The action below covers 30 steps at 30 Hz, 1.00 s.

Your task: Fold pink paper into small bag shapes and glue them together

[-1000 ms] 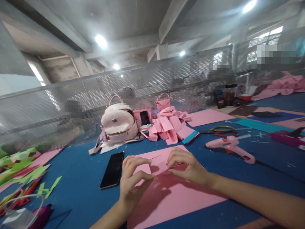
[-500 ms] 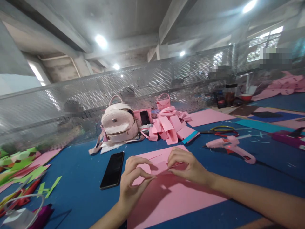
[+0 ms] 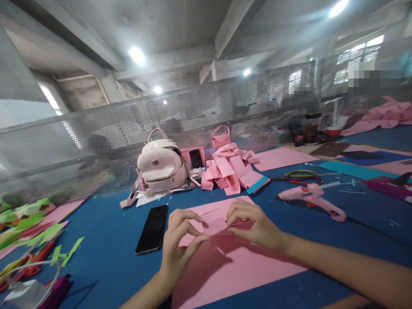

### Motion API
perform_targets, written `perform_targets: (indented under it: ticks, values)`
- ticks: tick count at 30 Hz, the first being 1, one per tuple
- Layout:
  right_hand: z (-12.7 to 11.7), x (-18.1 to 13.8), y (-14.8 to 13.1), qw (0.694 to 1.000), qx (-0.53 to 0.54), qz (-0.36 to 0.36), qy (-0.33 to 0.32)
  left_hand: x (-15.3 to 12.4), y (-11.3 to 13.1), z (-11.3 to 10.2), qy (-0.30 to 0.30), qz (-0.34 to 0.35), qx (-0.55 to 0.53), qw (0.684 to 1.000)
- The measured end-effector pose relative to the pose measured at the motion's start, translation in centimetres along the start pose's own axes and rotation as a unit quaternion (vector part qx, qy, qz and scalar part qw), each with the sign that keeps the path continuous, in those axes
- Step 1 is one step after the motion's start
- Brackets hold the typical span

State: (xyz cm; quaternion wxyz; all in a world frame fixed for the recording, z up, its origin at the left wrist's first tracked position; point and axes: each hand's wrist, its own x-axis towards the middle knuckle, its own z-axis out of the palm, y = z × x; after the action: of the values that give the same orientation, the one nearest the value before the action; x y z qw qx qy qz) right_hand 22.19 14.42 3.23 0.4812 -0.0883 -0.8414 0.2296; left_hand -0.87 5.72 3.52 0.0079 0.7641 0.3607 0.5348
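A large pink foam sheet (image 3: 238, 266) lies on the blue table (image 3: 106, 231) in front of me. My left hand (image 3: 180, 246) and my right hand (image 3: 252, 223) both pinch a small folded flap (image 3: 215, 222) at the sheet's far part. The left fingers curl round the flap's left edge. The right fingers press its right edge down against the sheet. A black phone (image 3: 152, 229) lies flat just left of my left hand.
A pink backpack (image 3: 160, 168) and a pile of pink strips (image 3: 230, 168) sit behind the sheet, by a perforated metal screen (image 3: 96, 133). A pink glue gun (image 3: 310, 198) and scissors (image 3: 298, 175) lie to the right. Green and red scraps (image 3: 28, 231) crowd the left edge.
My left fingers have curled tighter on the flap and lifted its edge slightly. The right hand has hardly moved.
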Motion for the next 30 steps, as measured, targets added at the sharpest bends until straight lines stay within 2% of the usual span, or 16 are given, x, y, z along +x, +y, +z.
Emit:
perform_targets:
  ticks: [5,13,19,25,30]
  values:
    - [-0.03,-0.13,0.03,1.000,-0.001,-0.002,0.001,-0.14,-0.22,0.23,0.009,-0.021,-0.008,1.000]
    - [-0.01,-0.10,0.03,1.000,-0.006,-0.001,0.000,0.36,0.24,-0.17,-0.017,0.033,0.005,0.999]
    - [-0.04,-0.05,-0.07,1.000,-0.008,-0.001,0.004,0.35,0.08,-0.32,-0.042,0.026,0.013,0.999]
    - [-0.05,0.03,0.02,1.000,-0.008,-0.001,0.001,0.56,0.31,-0.16,-0.007,0.055,0.049,0.997]
    - [0.06,-0.03,0.28,1.000,-0.006,-0.003,-0.002,0.58,0.49,0.05,0.013,0.064,0.036,0.997]
